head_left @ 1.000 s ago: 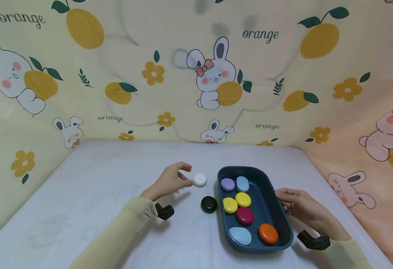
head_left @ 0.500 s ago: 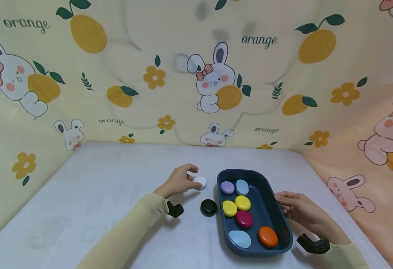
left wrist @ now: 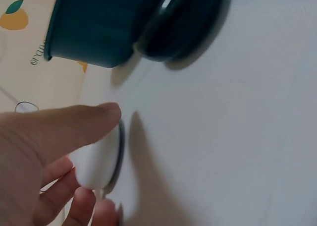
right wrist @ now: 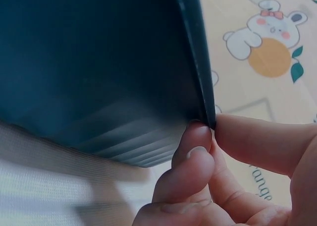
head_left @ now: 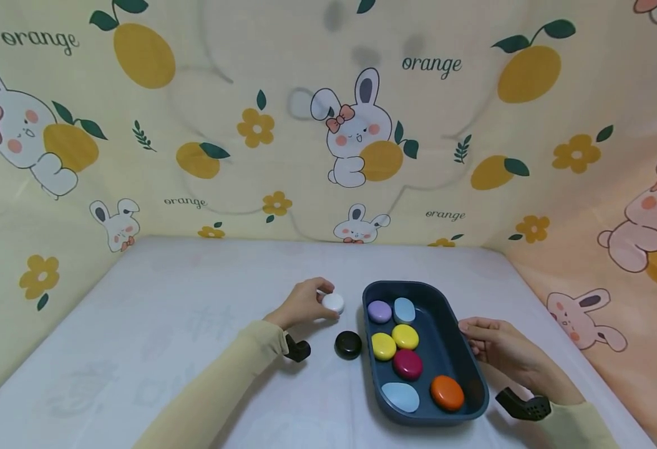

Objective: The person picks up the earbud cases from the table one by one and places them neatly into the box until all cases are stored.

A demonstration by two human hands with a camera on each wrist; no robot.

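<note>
My left hand (head_left: 299,304) holds a round white glossy piece (head_left: 334,304) on the table, its thumb and fingers around the edge. In the left wrist view the thumb lies along one side of the white piece (left wrist: 96,166), with fingers on the other side. At the right, my right hand (head_left: 513,352) pinches the rim of a dark blue oblong tray (head_left: 443,340). The right wrist view has thumb and fingertips meeting on the tray's rim (right wrist: 200,72). A round black piece (head_left: 348,345) sits between the left hand and the tray.
Inside the tray lie a purple piece (head_left: 379,312), two light blue pieces (head_left: 400,397), two yellow ones (head_left: 405,337), a dark red one (head_left: 408,364) and an orange one (head_left: 447,393). Printed cloth walls (head_left: 283,168) enclose the white table (head_left: 193,312).
My left hand has moved right to the white piece, and its fingers have closed around it. The right hand stays at the tray's rim. The tray has not moved on the table.
</note>
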